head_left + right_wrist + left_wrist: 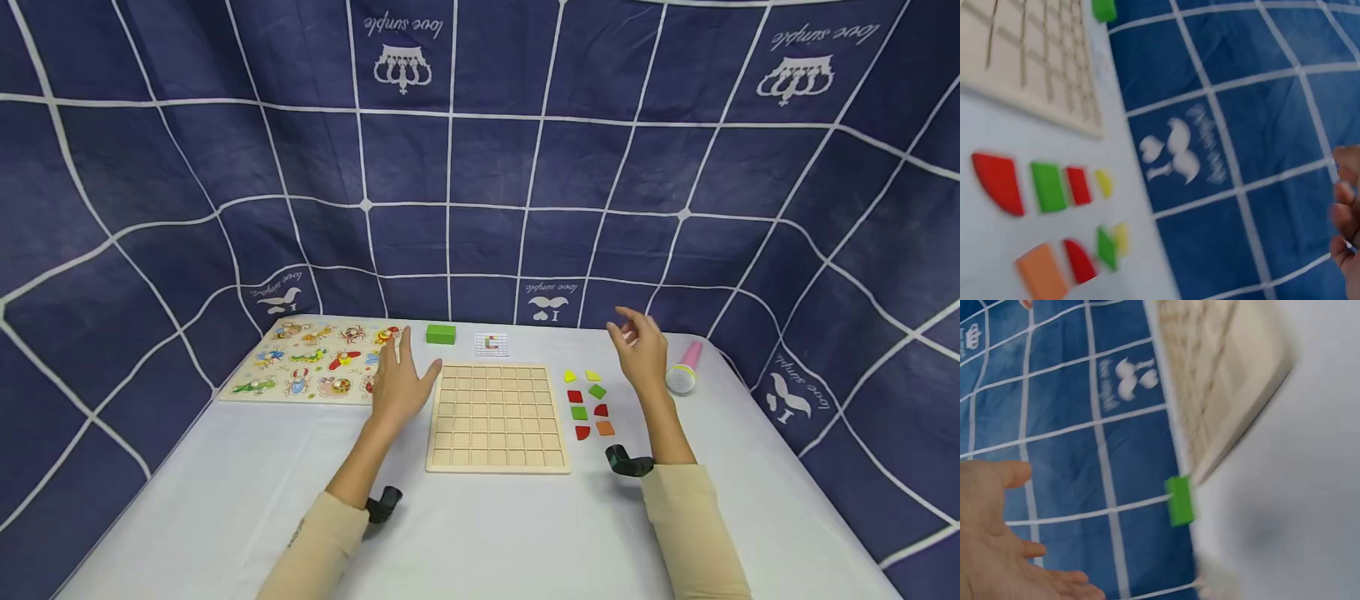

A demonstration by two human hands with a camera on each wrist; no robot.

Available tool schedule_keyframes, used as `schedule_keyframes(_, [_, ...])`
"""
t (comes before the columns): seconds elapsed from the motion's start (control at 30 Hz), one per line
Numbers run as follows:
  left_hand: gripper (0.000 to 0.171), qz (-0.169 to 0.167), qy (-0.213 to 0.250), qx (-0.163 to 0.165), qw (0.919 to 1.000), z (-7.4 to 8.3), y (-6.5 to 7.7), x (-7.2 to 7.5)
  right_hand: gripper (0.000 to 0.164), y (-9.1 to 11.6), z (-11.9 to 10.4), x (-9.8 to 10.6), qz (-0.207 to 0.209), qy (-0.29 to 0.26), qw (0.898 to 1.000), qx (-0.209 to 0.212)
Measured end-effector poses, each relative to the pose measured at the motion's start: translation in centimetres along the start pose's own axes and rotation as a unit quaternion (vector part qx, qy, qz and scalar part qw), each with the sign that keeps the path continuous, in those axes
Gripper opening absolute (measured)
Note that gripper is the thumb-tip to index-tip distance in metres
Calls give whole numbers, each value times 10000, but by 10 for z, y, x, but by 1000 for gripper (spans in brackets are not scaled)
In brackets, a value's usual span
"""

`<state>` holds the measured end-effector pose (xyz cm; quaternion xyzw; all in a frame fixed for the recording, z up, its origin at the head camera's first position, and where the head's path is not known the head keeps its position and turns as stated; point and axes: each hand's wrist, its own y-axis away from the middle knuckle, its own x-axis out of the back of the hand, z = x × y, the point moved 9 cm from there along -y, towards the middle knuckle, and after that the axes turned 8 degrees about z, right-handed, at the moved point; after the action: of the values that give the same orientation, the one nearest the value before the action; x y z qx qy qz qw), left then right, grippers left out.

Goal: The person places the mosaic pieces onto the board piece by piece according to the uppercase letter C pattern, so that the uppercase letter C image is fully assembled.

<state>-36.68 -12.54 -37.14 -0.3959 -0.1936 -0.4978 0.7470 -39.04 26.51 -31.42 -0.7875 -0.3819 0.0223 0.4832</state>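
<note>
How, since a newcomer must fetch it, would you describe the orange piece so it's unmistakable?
Find the wooden grid board on the white table. Right of it lie two columns of small pieces. The orange piece lies at the right column's near end, alone in its colour among red, green and yellow.

Pieces (579, 412): two yellow, three red, two green, one orange
Grid board (498, 423): one
Insect board (318, 372): one
Block (441, 335): one
Card (491, 344): one
Microphone (684, 372): one
</note>
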Motion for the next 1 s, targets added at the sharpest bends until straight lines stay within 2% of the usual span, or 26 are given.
schedule_keyframes(0.07, [79,-70,274,-22,9996,-2,6,-16,25,6,18,-1,111,-24,9998,-173])
schedule_keyframes(0.13, [80,-192,502,-121,9985,-6,12,-31,23,13,37,-7,-43,5,9990,-454])
schedule_keyframes(0.3, [87,-752,912,-105,9929,-23,23,-61,30,36,76,-27,-973,-15,9877,-1221])
schedule_keyframes(0.37, [91,-991,1068,-71,9893,-29,26,-69,33,44,88,-37,-1358,22,9810,-1388])
schedule_keyframes(0.5, [98,-1369,1248,-284,9823,-36,33,-83,36,57,107,-53,-1927,38,9683,-1592])
schedule_keyframes(0.67, [102,-1664,1040,-439,9796,-43,40,-94,34,69,123,-66,-2160,55,9607,-1742])
schedule_keyframes(0.83, [98,-1858,701,-512,9787,-42,44,-96,31,74,130,-72,-2306,223,9560,-1801])
schedule_keyframes(1.0, [95,-1852,484,-649,9794,-41,44,-94,34,75,125,-82,-2729,517,9481,-1547])
